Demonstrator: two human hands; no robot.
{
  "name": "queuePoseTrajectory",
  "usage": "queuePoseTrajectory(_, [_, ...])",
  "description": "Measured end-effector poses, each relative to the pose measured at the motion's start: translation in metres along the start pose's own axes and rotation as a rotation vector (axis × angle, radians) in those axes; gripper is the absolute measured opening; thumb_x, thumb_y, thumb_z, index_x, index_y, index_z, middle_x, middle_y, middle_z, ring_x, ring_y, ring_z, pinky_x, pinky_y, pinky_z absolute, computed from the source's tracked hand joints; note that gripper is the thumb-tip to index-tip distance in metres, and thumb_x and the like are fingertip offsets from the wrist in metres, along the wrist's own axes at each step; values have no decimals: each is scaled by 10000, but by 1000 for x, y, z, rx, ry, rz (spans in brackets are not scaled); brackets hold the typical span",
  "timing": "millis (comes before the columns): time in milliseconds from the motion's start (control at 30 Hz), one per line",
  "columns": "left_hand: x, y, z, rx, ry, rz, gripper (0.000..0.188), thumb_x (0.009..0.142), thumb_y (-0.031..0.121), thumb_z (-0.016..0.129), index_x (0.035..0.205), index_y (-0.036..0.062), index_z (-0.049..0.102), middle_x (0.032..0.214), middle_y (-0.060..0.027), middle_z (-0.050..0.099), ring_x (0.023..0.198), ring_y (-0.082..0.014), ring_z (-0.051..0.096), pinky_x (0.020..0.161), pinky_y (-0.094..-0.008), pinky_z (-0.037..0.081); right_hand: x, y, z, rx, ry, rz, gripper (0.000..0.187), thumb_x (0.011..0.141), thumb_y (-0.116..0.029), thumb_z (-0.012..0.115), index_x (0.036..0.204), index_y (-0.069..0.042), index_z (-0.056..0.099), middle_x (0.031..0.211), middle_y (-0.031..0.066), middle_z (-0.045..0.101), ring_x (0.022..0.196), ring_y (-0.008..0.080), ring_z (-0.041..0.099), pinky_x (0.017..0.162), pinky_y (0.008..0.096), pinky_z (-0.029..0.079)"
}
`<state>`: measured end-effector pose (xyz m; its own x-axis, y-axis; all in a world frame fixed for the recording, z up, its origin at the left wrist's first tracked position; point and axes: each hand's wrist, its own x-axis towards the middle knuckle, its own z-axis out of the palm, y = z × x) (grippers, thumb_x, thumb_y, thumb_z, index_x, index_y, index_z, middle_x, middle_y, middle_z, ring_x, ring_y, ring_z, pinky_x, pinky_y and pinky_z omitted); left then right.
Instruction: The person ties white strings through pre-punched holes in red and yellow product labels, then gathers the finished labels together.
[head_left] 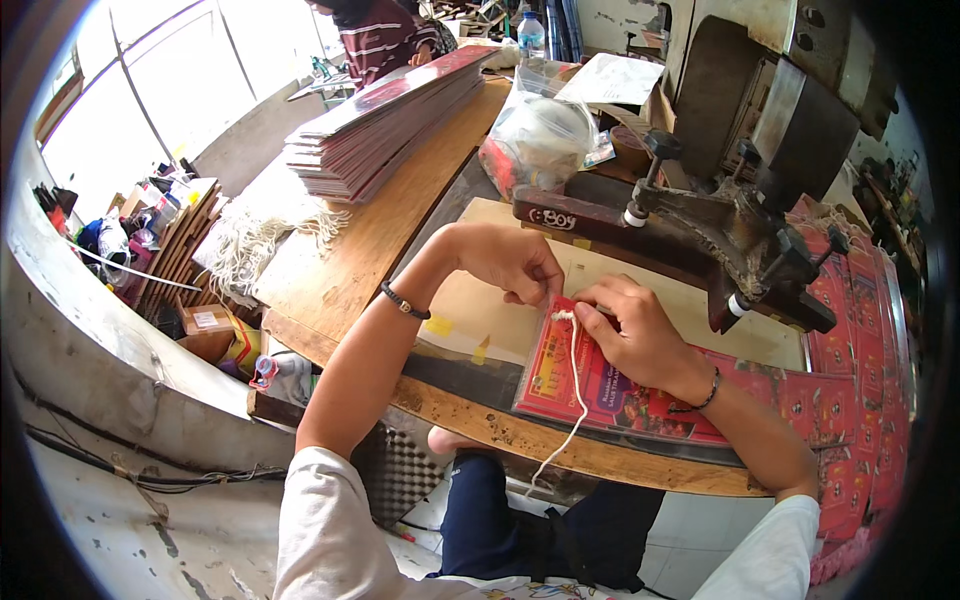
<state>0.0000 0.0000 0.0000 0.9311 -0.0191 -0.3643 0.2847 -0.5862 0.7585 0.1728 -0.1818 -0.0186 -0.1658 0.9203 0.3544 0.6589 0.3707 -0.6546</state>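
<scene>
A red printed sheet (553, 372) with a glossy, clear-looking surface lies along the near edge of the workbench. At its upper left corner a white cord (580, 385) is looped or knotted, and its loose end hangs down over the bench edge. My right hand (645, 340) grips that corner, thumb and fingers beside the knot. My left hand (508, 264) is closed in a pinch just left of the same corner; what its fingertips hold is too small to make out.
A dark metal machine (740, 215) with clamp knobs stands just beyond my hands. Stacked printed sheets (385, 130) and a bundle of white cords (270, 235) lie to the left. More red sheets (850, 400) cover the right side. Another person (378, 45) is at the back.
</scene>
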Motion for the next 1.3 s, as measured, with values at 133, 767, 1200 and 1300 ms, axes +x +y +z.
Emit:
queuePoseTrajectory(133, [4,-4,5,-131,-18,163,181,832,116,643,957,7,715,738,9,664,666,-69,585,626,-237,482,3,3,-1,-72,25,-111,256,960,-195,552,905,35,651,822,191,612,835,370,597,765,430,478])
queuePoseTrajectory(767, [-2,-17,2,-150,105,123,378,834,238,784,1111,1,683,802,24,648,679,-65,552,631,-225,440,2,-17,-16,136,15,-64,244,961,-161,558,887,55,643,777,162,621,674,246,595,635,349,461])
queuePoseTrajectory(1200, [-1,13,2,215,256,286,537,735,334,860,1180,80,701,1011,-13,702,769,-127,547,706,-272,465,1,-7,-11,102,20,-53,231,940,-147,561,931,63,659,815,181,645,706,280,620,669,364,478])
queuePoseTrajectory(1300, [1,11,1,129,100,289,392,804,260,817,1124,56,717,942,-17,724,785,-106,594,716,-268,482,1,-8,-11,101,23,-49,232,937,-146,563,927,66,657,818,184,645,706,278,620,668,365,477])
